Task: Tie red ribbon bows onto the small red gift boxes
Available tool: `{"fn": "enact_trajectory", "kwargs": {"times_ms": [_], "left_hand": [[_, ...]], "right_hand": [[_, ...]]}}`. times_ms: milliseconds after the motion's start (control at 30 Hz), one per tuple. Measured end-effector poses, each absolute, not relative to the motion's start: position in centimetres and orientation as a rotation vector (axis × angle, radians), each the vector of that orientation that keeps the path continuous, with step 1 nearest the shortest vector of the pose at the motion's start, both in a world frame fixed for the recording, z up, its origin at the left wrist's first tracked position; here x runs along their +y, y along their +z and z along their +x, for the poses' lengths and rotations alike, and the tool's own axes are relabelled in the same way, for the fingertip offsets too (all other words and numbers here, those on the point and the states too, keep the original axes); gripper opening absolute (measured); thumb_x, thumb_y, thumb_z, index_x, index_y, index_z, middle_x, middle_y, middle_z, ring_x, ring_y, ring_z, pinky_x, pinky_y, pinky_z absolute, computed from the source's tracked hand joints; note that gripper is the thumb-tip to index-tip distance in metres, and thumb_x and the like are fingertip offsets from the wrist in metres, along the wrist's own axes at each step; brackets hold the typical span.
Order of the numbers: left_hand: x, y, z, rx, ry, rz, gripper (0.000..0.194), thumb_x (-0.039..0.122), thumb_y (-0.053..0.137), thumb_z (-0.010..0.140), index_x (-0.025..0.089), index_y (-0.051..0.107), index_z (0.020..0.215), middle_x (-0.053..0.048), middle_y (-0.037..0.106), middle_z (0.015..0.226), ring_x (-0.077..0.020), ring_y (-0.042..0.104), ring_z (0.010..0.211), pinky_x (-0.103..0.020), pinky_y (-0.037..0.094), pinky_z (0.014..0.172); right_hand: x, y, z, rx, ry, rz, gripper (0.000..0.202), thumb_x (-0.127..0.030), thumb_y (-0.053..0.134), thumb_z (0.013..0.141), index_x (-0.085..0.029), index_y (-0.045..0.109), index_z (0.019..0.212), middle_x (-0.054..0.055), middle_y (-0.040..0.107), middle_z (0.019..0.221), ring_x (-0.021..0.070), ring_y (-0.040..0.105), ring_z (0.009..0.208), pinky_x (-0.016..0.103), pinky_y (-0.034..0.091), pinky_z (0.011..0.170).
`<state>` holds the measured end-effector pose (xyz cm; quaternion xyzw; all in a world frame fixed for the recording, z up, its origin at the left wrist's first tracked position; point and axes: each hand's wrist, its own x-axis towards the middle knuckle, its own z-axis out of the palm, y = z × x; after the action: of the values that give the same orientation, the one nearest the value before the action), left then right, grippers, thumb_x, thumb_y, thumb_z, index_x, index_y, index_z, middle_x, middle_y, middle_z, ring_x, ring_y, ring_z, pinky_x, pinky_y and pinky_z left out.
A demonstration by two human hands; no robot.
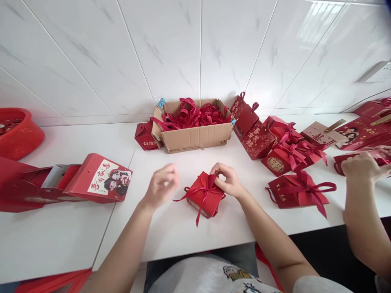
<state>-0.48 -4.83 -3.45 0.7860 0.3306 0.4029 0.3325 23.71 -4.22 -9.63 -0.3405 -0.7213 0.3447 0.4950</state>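
A small red gift box (pixel 204 200) sits on the white table in front of me, its top crossed by a dark red ribbon (pixel 207 188) tied in a bow with loose tails hanging over the front. My right hand (pixel 226 179) is closed, thumb and fingers pinching the ribbon at the bow's right side. To the left of the box, my left hand (pixel 163 183) is raised off the table and apart from the ribbon. Its fingers look bent, but motion smears them.
Behind the box stands a cardboard box (pixel 197 140) of loose red ribbons. Stacked red boxes (pixel 104 179) and a red tub (pixel 23 134) are at left. Finished-looking bowed boxes (pixel 297 191) gather at right, where another person's hands (pixel 362 167) touch a red box.
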Motion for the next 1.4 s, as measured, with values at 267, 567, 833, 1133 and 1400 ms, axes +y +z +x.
{"fn": "enact_trajectory", "kwargs": {"times_ms": [267, 567, 833, 1133, 1400], "left_hand": [[-4.0, -7.4, 2.9, 0.905, 0.896, 1.788, 0.019, 0.036, 0.054, 0.088, 0.02, 0.06, 0.097, -0.01, 0.064, 0.104, -0.0222, 0.062, 0.1, -0.037, 0.051, 0.086], [-4.5, -7.8, 1.2, 0.971, 0.982, 1.857, 0.013, 0.028, 0.062, 0.083, 0.019, 0.057, 0.075, -0.01, 0.066, 0.098, -0.0218, 0.063, 0.094, -0.037, 0.051, 0.084], [-4.5, -8.0, 0.9, 0.948, 1.059, 1.965, 0.02, 0.026, 0.062, 0.085, 0.019, 0.05, 0.071, -0.007, 0.066, 0.094, -0.0173, 0.063, 0.087, -0.033, 0.052, 0.08], [-4.5, -8.5, 0.9, 0.925, 1.193, 2.076, 0.02, 0.015, 0.062, 0.083, 0.019, 0.047, 0.071, -0.004, 0.064, 0.09, -0.0166, 0.065, 0.086, -0.03, 0.052, 0.075], [-4.5, -8.8, 1.0, 0.965, 1.251, 2.097, 0.023, 0.009, 0.058, 0.084, 0.019, 0.042, 0.071, -0.003, 0.063, 0.093, -0.016, 0.066, 0.09, -0.03, 0.053, 0.078]], "right_hand": [[-4.2, -9.6, 21.4, -1.694, 0.81, -0.857, 0.004, -0.022, 0.06, 0.079, -0.019, 0.06, 0.082, 0.002, 0.065, 0.074, 0.013, 0.06, 0.066, 0.028, 0.051, 0.063], [-5.7, -9.1, 22.9, -1.756, 0.664, -0.928, 0.02, -0.014, 0.056, 0.079, -0.02, 0.046, 0.063, 0.005, 0.06, 0.079, 0.0158, 0.059, 0.073, 0.032, 0.049, 0.068], [-6.9, -10.1, 24.0, -1.728, 0.61, -0.92, 0.021, -0.009, 0.058, 0.077, -0.02, 0.049, 0.062, 0.008, 0.063, 0.092, 0.0194, 0.064, 0.086, 0.036, 0.052, 0.074], [-6.8, -10.8, 23.7, -1.722, 0.563, -0.828, 0.024, -0.001, 0.054, 0.071, -0.02, 0.045, 0.061, 0.005, 0.062, 0.09, 0.0211, 0.066, 0.091, 0.036, 0.055, 0.075], [-6.7, -11.1, 23.7, -1.733, 0.547, -0.842, 0.025, 0.0, 0.052, 0.072, -0.021, 0.042, 0.062, 0.005, 0.062, 0.094, 0.0213, 0.066, 0.096, 0.037, 0.056, 0.078]]}}
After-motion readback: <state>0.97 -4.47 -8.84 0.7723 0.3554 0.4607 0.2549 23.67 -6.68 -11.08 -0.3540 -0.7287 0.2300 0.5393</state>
